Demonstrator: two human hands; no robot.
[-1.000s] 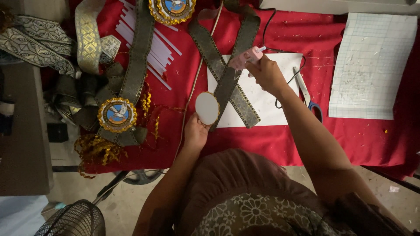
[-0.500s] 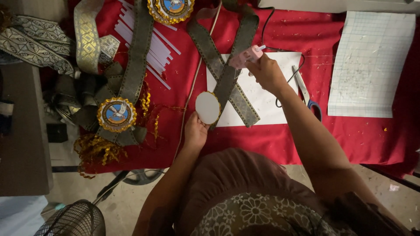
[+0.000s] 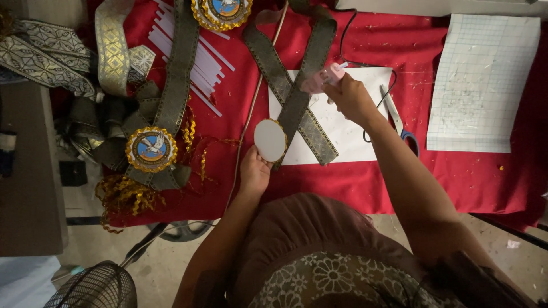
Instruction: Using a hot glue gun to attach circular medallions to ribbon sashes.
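Left hand: the left hand (image 3: 254,171) pinches the lower edge of a white oval disc (image 3: 270,140), its grip closed on the rim with the fingertips touching the card.
Disc: it shows its plain white back, with a thin gold frill at its right edge, and sits at the lower left of the crossed ribbon, touching it.
Right hand: the right hand (image 3: 351,100) has its grip wrapped around a pink glue gun (image 3: 321,80), held over the upper part of the white sheet.
Glue gun: it lies tilted, one end toward the ribbon's crossing; I cannot tell whether it touches the ribbon.
Crossed ribbon: an olive patterned ribbon (image 3: 297,100) forms an X, its lower ends lying on the sheet and its upper ends running off the top edge.
White sheet: a white paper sheet (image 3: 348,137) lies flat on the red cloth (image 3: 479,177) that covers the bench.
Scissors: blue-handled scissors (image 3: 399,122) lie just right of the sheet, beside a thin black cord.
Left side: a finished round badge (image 3: 151,149) with a gold frill sits on another olive ribbon, near white sticks (image 3: 197,63) and gold tinsel.
Right side: a gridded paper (image 3: 485,85) lies well apart from the hands.
Floor: a black fan cage (image 3: 94,288) stands below the bench's near edge.
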